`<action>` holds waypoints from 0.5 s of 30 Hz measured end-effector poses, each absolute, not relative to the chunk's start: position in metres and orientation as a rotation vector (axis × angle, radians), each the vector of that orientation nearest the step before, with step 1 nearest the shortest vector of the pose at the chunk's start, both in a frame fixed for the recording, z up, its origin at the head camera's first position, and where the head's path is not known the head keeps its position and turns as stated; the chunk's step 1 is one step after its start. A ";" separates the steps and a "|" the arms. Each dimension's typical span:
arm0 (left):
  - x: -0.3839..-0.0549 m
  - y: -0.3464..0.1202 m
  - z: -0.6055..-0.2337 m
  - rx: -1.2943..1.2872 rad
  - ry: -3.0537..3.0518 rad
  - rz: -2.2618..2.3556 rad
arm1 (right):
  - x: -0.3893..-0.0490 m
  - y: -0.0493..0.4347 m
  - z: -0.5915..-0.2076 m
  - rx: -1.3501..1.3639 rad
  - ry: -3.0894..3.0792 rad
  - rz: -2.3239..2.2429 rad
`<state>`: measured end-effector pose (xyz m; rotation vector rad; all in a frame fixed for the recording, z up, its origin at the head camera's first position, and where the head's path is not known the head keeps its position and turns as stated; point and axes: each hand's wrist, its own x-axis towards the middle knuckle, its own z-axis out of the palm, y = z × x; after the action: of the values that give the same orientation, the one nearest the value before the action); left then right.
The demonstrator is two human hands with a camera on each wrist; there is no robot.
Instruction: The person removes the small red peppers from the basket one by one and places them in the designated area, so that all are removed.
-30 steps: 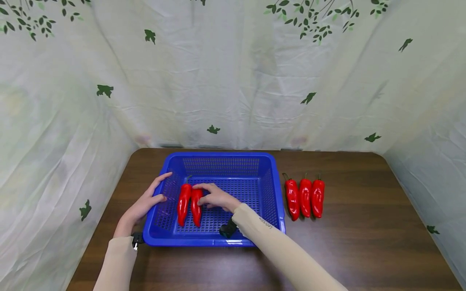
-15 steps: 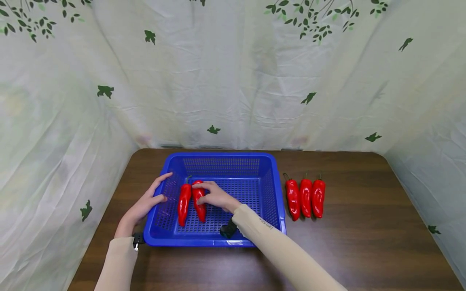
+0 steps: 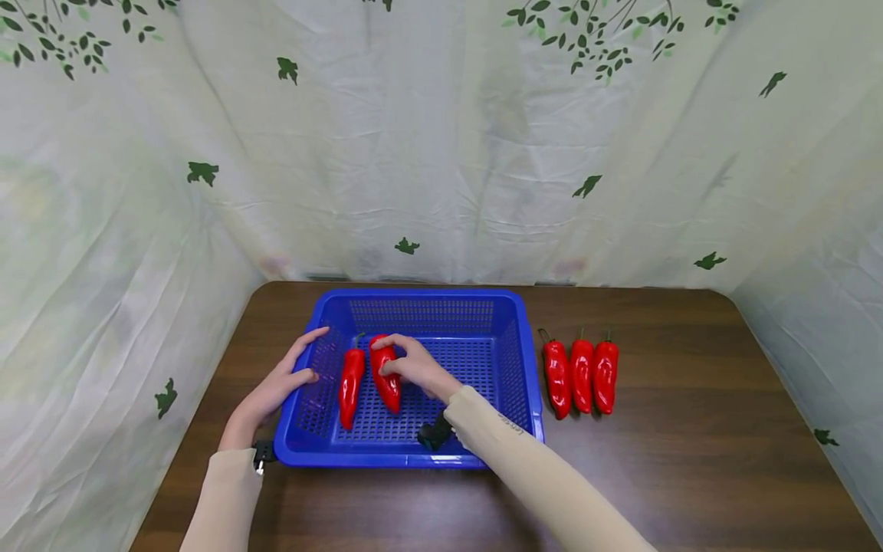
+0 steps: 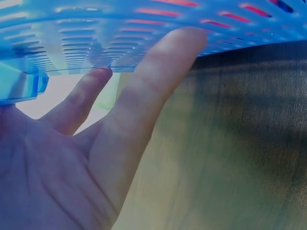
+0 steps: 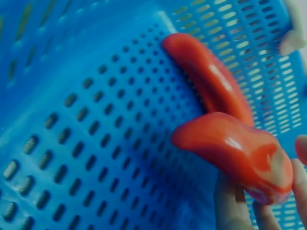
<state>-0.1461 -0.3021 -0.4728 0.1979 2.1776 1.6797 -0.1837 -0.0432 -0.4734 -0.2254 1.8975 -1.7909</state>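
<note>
In the head view, several red peppers are visible. My right hand (image 3: 422,368) pinches one red pepper (image 3: 385,377) by its upper part, inside the blue basket (image 3: 414,460). To its left lies another red pepper (image 3: 351,389) on the basket floor, its stem pointing away from me. The right wrist view shows the held pepper (image 5: 235,148) with its tip close to the other pepper (image 5: 206,72). At the basket's left side, my left hand (image 3: 276,383) touches the rim with straight, spread fingers. Its thumb (image 4: 158,76) lies against the slotted wall in the left wrist view.
To the right of the basket, three more red peppers lie in a row on the brown table: the left one (image 3: 556,379), the middle one (image 3: 582,376) and the right one (image 3: 605,377). A pale leaf-patterned curtain (image 3: 441,153) encloses the table's back and sides.
My right hand has shifted the held pepper slightly right and away from me, widening the gap to the left pepper. The pepper's tip has swung right. My left hand stays at the rim.
</note>
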 end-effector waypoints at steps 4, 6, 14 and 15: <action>-0.146 -0.302 -0.472 0.205 2.175 1.673 | -0.184 -0.041 -0.468 -0.213 1.907 -1.831; -0.146 -0.302 -0.472 0.212 2.173 1.672 | -0.185 -0.039 -0.465 -0.214 1.910 -1.851; -0.148 -0.303 -0.472 0.226 2.165 1.677 | -0.181 -0.024 -0.446 -0.229 1.959 -1.856; -0.148 -0.303 -0.472 0.227 2.164 1.678 | -0.181 -0.022 -0.445 -0.228 1.956 -1.857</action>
<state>-0.1477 -0.3027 -0.4716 0.2268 2.1637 1.6775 -0.1812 -0.0215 -0.4451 -0.2282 1.9562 -1.8565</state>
